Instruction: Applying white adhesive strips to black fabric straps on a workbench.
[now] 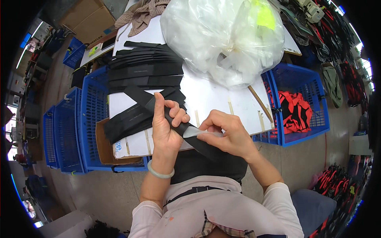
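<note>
My left hand [166, 129] is closed round a black fabric strip [202, 147], its thumb pointing up and away from me. The strip runs slantwise over the table's near edge, toward my lap. My right hand [230, 133] pinches a thin whitish translucent piece [191, 131] that lies against the strip; whether it is film or cloth I cannot tell. Beyond and left of my left hand, a fanned stack of black strips [145, 71] covers part of the table. More black strips [127, 119] lie crosswise at its near left edge.
A large clear plastic bag [222, 39] sits at the far side of the white table [206, 95]. Blue crates stand left [93, 103] and right [303, 137], the right one holding red and black pieces [295, 113]. A cardboard box [101, 139] and checked cloth [143, 16] are nearby.
</note>
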`<state>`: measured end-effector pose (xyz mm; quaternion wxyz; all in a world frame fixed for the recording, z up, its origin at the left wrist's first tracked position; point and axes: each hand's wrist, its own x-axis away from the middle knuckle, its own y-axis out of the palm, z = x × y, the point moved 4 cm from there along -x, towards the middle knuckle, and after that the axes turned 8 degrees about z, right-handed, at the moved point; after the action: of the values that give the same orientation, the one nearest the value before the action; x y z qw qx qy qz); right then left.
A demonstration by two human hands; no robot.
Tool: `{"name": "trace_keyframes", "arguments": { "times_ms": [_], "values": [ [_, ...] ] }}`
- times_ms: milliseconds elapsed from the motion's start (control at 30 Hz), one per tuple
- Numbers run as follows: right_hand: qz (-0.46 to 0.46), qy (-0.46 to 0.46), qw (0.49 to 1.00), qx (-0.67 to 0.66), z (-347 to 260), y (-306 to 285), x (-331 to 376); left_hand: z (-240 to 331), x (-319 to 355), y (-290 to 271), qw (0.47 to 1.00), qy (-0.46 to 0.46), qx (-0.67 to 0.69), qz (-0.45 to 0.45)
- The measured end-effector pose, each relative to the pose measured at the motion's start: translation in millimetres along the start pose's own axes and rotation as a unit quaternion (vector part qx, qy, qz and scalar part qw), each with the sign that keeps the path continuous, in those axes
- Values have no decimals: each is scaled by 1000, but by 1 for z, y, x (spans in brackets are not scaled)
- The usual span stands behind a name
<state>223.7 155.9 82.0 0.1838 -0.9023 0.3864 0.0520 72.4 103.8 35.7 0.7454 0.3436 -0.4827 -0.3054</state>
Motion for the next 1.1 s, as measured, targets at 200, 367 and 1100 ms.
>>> {"name": "trace_keyframes", "arguments": {
  "times_ms": [200, 367, 1100],
  "values": [
    [142, -97, 973, 153, -11, 11, 13, -9, 5, 8, 999, 50, 3, 19],
    [161, -99, 974, 123, -14, 15, 8, -11, 8, 12, 996, 88, 5, -13],
    [179, -251, 942, 136, -8, 17, 12, -18, 4, 14, 993, -39, 105, -29]
  ]
}}
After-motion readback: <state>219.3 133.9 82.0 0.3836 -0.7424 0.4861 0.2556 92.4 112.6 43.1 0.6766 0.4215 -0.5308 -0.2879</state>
